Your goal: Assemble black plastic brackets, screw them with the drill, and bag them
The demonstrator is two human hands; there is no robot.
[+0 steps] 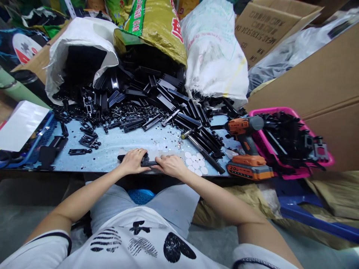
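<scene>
My left hand (pixel 134 160) and my right hand (pixel 171 165) rest side by side at the near edge of the light blue table (pixel 117 144). Both press down on a long black plastic part (pixel 148 163) that lies flat between them, fingers curled over it. A ring shows on my left hand. Just right of my right hand lies a cluster of white round pads (pixel 196 163). A big heap of black plastic parts (pixel 148 101) covers the far half of the table.
An orange cordless drill (pixel 246 147) stands at the table's right end beside a pink basket (pixel 300 144) of black parts. White and yellow sacks (pixel 213 52) lie behind the heap. Cardboard boxes (pixel 322 74) are on the right, a blue tray (pixel 39 140) on the left.
</scene>
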